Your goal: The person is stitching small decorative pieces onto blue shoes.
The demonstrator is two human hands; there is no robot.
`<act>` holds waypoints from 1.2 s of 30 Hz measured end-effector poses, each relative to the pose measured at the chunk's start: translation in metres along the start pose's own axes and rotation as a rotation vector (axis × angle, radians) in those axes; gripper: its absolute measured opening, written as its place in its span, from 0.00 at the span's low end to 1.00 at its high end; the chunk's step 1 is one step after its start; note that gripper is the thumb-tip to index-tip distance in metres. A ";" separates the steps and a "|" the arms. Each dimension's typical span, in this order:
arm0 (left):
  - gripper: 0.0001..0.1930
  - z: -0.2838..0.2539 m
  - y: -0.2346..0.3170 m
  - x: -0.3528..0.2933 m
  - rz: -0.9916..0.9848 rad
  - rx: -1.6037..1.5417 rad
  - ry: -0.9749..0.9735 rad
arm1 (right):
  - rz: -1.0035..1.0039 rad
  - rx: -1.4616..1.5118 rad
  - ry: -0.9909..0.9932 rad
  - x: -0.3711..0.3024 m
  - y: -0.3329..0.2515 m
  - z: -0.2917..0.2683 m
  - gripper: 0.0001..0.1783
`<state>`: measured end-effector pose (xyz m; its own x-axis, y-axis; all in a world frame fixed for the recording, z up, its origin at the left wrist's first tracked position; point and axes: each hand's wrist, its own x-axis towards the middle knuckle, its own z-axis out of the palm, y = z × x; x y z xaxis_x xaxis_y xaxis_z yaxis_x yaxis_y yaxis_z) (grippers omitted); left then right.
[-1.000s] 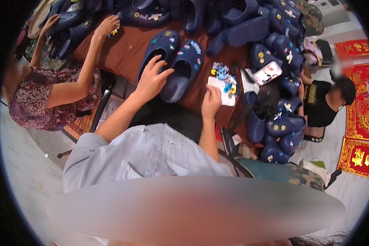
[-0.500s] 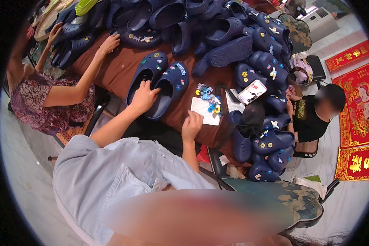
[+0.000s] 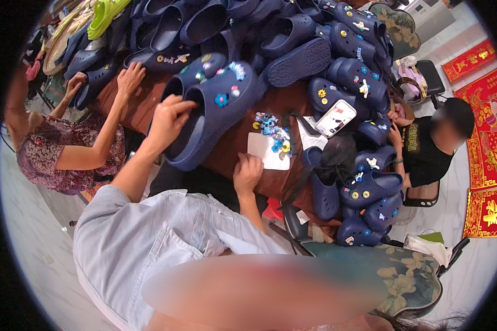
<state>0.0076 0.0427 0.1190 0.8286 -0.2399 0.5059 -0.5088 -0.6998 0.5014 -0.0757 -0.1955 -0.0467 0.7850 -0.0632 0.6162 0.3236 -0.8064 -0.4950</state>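
Observation:
A pair of navy clogs [image 3: 204, 140] with colourful charms on the toes is lifted off the table, tilted toward me. My left hand [image 3: 174, 118] pinches them at their adjoining openings; the nearer clog partly covers the other. Beside a white sheet [image 3: 264, 153], my right hand [image 3: 247, 172] is curled closed at its near left corner. Anything inside those fingers is hidden. Small blue, white and yellow charms [image 3: 279, 140] lie heaped on the sheet's right part and just beyond it.
Many navy clogs [image 3: 298, 60] pile up at the back and right of the brown-covered table [image 3: 232, 149]. A lit phone [image 3: 337, 118] rests among them. One co-worker [image 3: 66, 138] reaches onto the table at left, another [image 3: 436, 146] sits at right. A chair [image 3: 381, 270] stands near right.
My left hand has raised the pair of clogs from the table, bringing them nearer to me. My right hand stays by the sheet. The left co-worker's hands have shifted leftward.

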 end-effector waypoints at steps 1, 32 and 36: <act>0.12 -0.007 0.008 0.014 -0.001 -0.033 0.038 | 0.041 0.000 -0.071 0.000 0.001 0.000 0.16; 0.23 0.141 -0.052 0.490 0.570 0.299 -0.254 | 0.013 -0.059 -0.064 0.009 0.001 0.006 0.11; 0.16 0.085 -0.050 0.454 0.548 0.209 -0.185 | 0.004 -0.077 -0.064 0.008 -0.001 0.007 0.13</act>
<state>0.4292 -0.0890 0.2642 0.4955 -0.7021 0.5114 -0.8314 -0.5538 0.0452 -0.0659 -0.1911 -0.0455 0.8192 -0.0313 0.5727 0.2804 -0.8492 -0.4474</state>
